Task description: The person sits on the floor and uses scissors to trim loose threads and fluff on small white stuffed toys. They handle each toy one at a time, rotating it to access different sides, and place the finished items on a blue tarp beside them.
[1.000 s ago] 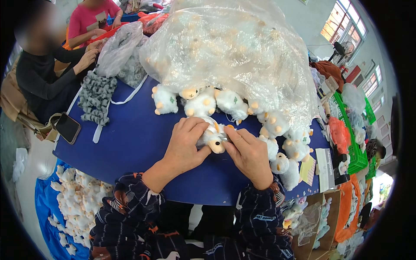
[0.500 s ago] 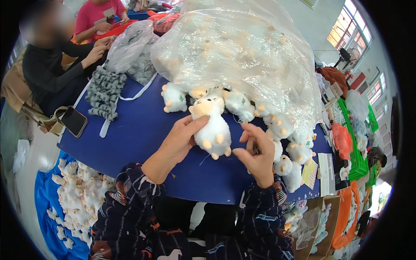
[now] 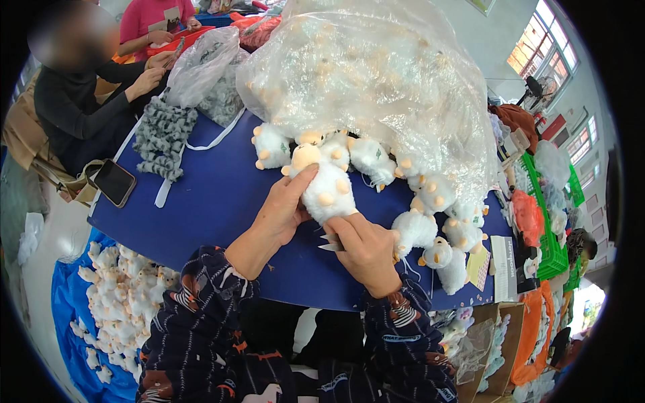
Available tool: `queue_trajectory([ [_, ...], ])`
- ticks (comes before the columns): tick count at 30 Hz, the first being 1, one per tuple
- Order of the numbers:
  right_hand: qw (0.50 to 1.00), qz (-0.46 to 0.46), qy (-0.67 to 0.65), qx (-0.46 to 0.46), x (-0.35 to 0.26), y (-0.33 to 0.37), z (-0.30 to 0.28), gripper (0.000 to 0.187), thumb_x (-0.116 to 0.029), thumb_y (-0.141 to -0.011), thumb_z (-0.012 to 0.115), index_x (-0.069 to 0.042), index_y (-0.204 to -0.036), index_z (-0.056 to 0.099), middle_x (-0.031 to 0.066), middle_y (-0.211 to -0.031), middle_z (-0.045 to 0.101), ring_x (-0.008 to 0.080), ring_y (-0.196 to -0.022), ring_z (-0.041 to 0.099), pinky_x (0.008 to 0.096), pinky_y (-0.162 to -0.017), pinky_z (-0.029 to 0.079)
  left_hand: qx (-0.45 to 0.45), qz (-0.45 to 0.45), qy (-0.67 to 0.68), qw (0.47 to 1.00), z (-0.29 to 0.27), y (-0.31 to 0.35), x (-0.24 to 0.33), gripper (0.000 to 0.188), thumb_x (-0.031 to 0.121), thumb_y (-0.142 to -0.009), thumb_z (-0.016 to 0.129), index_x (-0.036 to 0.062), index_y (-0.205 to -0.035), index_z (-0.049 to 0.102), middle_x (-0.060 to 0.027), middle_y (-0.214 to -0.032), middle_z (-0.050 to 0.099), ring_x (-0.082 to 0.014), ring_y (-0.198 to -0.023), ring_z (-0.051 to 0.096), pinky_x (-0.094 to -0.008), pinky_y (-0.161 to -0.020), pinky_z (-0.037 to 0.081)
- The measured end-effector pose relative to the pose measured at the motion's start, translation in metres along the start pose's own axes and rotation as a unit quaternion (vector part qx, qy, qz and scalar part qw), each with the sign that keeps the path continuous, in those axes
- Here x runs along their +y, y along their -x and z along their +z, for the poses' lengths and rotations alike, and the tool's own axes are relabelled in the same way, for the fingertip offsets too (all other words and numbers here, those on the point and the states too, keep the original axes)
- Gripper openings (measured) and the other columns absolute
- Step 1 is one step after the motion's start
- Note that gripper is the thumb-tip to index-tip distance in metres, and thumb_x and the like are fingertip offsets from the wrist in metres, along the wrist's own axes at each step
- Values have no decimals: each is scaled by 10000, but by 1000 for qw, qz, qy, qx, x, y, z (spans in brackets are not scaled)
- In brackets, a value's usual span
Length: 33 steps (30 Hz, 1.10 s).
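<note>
My left hand [image 3: 279, 208] is closed around a white plush sheep [image 3: 327, 186] with a cream muzzle and feet, its thumb pressed on the belly. My right hand [image 3: 365, 250] is at the toy's lower end, fingers curled near its feet. From that hand stick two short pointed silver blades, which look like thread snips [image 3: 330, 244]; their handles are hidden in the palm. More plush sheep [image 3: 414, 230] lie just right of and beyond my hands, some with loose threads.
A big clear plastic bag [image 3: 369, 74] of plush toys covers the table's [image 3: 222, 208] far side. Grey curly fabric [image 3: 163, 141] and a phone [image 3: 114, 183] lie at left. Many toys [image 3: 127, 289] rest on blue sheeting below. A person [image 3: 80, 101] sits at far left.
My right hand has moved left and down from beside the toy to its lower end, and its blades now show. The plush sheep has tilted slightly in my left hand.
</note>
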State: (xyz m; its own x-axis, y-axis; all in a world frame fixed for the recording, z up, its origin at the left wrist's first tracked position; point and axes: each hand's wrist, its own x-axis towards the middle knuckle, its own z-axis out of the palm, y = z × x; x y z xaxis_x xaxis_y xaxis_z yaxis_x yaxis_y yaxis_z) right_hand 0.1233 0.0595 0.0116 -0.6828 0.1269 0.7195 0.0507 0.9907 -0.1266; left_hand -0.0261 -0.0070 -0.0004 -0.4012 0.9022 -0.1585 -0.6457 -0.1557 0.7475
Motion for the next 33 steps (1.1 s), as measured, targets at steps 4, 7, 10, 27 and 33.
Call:
queue_trajectory([
  [4,907,211,-339,-130,4,1,-16,118,-62,-745,703,-48,-798,598,1,-672,546,89,-571,523,223,-509,401,30,4,-10,999,1,-4,-2,479,387,-889,548,31,-1203,480,-81,-1069,601,-181,-957,604,-349,-795,498],
  [7,742,225,-557,-297,11,-6,-44,110,-88,-784,683,-27,-761,594,-41,-652,531,32,-596,451,199,-552,363,25,0,13,1000,-3,-2,2,496,410,-892,534,36,-1212,472,-83,-1079,600,-184,-968,603,-354,-793,495],
  [10,899,191,-354,-170,18,-5,-39,257,-151,-762,704,-18,-958,603,7,-787,539,69,-637,467,207,-551,370,38,9,10,999,-2,-1,2,516,422,-891,530,27,-1217,463,-91,-1089,598,-189,-978,603,-351,-793,495],
  [27,997,-12,28,-77,18,-2,-18,371,-127,-724,706,-40,-1063,582,35,-816,561,175,-690,562,285,-551,455,57,26,-41,997,4,3,7,509,389,-886,557,34,-1235,449,-91,-1122,579,-188,-1021,584,-348,-838,489],
  [33,996,-14,16,-87,16,0,-19,356,-119,-727,705,-26,-1046,577,48,-817,566,185,-707,576,291,-570,475,66,18,-62,996,6,3,7,531,405,-875,567,24,-1225,451,-93,-1095,585,-183,-1003,591,-334,-811,500],
])
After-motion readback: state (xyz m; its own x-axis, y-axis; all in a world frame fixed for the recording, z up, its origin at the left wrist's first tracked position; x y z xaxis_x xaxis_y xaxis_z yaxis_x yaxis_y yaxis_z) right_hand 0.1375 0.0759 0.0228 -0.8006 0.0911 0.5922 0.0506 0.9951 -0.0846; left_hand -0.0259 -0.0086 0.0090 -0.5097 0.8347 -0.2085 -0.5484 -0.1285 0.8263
